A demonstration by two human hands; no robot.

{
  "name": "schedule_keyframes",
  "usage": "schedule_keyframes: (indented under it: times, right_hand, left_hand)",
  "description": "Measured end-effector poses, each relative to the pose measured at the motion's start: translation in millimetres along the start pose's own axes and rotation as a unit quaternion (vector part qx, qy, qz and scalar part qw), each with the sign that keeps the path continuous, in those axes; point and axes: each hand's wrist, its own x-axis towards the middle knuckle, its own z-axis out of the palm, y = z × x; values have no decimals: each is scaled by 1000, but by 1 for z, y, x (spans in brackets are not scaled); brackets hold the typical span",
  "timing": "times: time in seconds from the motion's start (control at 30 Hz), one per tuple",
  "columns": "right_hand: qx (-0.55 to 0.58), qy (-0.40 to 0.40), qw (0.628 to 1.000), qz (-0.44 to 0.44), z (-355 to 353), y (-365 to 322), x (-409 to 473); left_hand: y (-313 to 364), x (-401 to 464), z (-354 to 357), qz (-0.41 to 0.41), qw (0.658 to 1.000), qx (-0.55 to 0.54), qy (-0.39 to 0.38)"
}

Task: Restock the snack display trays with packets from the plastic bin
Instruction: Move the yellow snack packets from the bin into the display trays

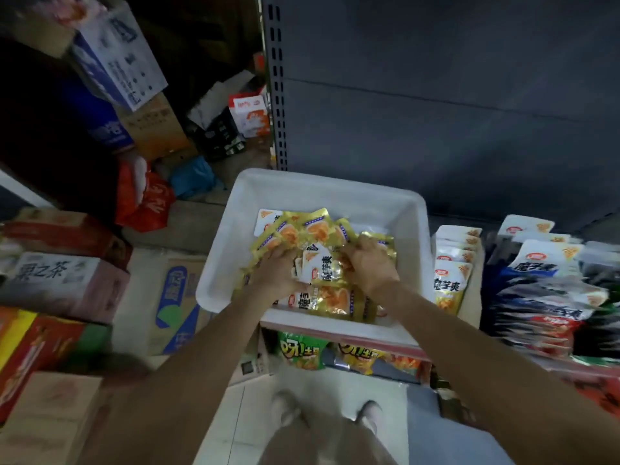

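Observation:
A white plastic bin (312, 186) sits on the shelf edge and holds several yellow-and-white snack packets (330, 298). Both my hands are inside it. My left hand (278, 271) lies on the left of the pile with fingers curled into the yellow packets. My right hand (369, 263) grips packets at the right of the pile, next to a white-topped packet (318, 266) standing between the hands. To the right of the bin, a display tray (451, 263) holds a row of the same packets standing upright.
More packet rows in dark and red wrappers (543, 297) fill the shelf at right. Green and yellow chip bags (302, 354) sit on the shelf below the bin. Cardboard cartons (67, 286) stack up at left. A grey shelf back panel (436, 95) rises behind.

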Motion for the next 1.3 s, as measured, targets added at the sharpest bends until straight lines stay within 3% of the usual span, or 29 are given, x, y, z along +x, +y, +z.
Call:
schedule_keyframes:
  times: [0.17,0.33,0.47,0.57,0.67,0.73,0.87,1.03,1.3]
  right_hand:
    - [14,49,999,16,-19,7,1]
    - [203,55,976,47,-35,15,-2]
    - [429,65,898,65,-44,19,-11]
    - [509,49,858,51,-54,25,-23]
    - [480,57,875,32,-70,37,-34]
    - [457,106,882,30,-84,49,-41]
    - [495,199,846,16,-114,79,-64]
    - [332,234,913,24,-132,118,-80]
    - [235,226,945,9,-146,143,-96]
  left_hand:
    - [6,2,-5,13,997,-54,61]
    - [20,1,-10,49,970,-188,143]
    - [40,-9,-25,53,931,-334,137]
    - [63,-20,-39,88,904,-385,164]
    - [94,-32,-55,140,893,-388,179]
    - [115,-36,-63,159,890,-392,170]
    - [160,-36,-64,191,895,-375,150]
    - [199,-29,-49,197,899,-354,166]
    - [220,-21,-34,196,910,-322,173]
